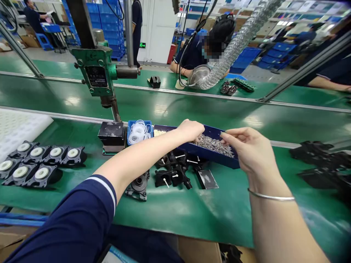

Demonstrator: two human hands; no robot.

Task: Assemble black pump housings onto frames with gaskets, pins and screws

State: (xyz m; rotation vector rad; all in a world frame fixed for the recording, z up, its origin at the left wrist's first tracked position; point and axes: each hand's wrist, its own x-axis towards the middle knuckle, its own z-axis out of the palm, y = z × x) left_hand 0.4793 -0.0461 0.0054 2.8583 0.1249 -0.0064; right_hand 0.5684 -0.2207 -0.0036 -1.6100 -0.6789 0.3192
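Beneath both hands, long blue plastic tray (219, 155) of small metal pins (214, 145); left hand (190, 129) clenched among them, right hand (248, 148) pinching, contents indiscernible.

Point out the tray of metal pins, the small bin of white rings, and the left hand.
tray of metal pins (229, 163): head view, its dark blue front wall.
bin of white rings (128, 131): head view, blue left rim.
left hand (190, 129): head view, back of hand.

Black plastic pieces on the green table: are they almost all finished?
Partly. Eight black plastic housings with white round inserts sit lined up, apparently done. In hand: the left hand reaches into the dark blue tray of small metal pins, with the right hand pinching beside it. Left: loose black parts in the middle and another black pile on the right.
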